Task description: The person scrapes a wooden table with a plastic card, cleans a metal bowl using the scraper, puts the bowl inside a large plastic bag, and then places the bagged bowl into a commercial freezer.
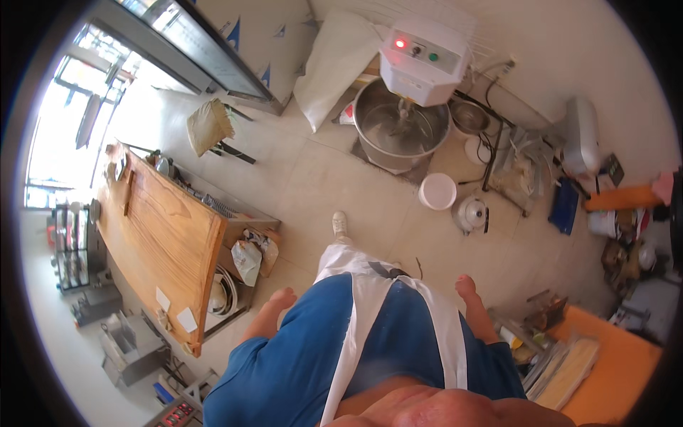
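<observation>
My left hand [283,297] hangs beside my hip at the lower centre, its fingers curled, with nothing seen in it; the wooden worktable [160,224] lies to its left. On the other side my right hand [466,285] hangs away from the body, loosely closed, above the tiled floor. Ahead stands a white spiral dough mixer [423,80] with a lit red lamp and a green button. Its steel bowl [395,155] holds what looks like a little liquid around the hook. A pale plastic bucket [437,191] and a steel kettle [471,215] stand on the floor near it.
A stool with a woven seat [209,127] stands between the worktable and a glass-fronted cabinet [213,48]. A white sack [333,66] leans beside the mixer. At right are a blue container [563,207] and a rack with a steel bowl [469,117]; an orange tabletop [613,363] is lower right.
</observation>
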Available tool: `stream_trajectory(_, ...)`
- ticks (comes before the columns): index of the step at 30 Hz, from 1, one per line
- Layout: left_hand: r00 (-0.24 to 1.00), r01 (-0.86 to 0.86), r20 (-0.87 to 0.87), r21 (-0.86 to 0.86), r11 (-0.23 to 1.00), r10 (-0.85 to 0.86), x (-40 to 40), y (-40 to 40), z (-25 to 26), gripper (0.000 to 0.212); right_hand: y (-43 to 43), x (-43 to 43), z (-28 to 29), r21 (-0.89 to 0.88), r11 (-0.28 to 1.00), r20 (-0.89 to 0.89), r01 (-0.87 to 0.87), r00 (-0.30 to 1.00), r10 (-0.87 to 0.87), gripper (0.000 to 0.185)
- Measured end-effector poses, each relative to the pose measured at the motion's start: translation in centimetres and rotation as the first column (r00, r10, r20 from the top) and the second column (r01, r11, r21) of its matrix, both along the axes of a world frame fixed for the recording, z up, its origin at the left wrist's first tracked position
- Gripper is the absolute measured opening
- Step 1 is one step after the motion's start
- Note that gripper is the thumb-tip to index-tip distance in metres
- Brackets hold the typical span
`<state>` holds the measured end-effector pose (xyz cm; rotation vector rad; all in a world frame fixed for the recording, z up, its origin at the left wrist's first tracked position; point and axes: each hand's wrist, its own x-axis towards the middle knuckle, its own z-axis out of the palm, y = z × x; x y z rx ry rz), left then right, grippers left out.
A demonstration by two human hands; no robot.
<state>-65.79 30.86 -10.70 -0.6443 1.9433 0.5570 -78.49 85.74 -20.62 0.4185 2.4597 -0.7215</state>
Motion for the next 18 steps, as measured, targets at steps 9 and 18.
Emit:
stream_trajectory(9, 0.853, -0.254, -0.500, -0.154, 0.955, 0.146, -10.4, -4.3, 0.5, 0.041, -12.4, -11.8, 3.9, -0.064, 0.962, 0.273, -0.264, 0.923, 0.271, 0.017)
stream_trajectory(18, 0.796, -0.502, -0.495, -0.216, 0.837, 0.349, -11.6, -15.4, 1.1, 0.031, -33.6, -29.4, 4.2, -0.120, 0.828, -0.053, -0.548, 0.836, 0.546, 0.023)
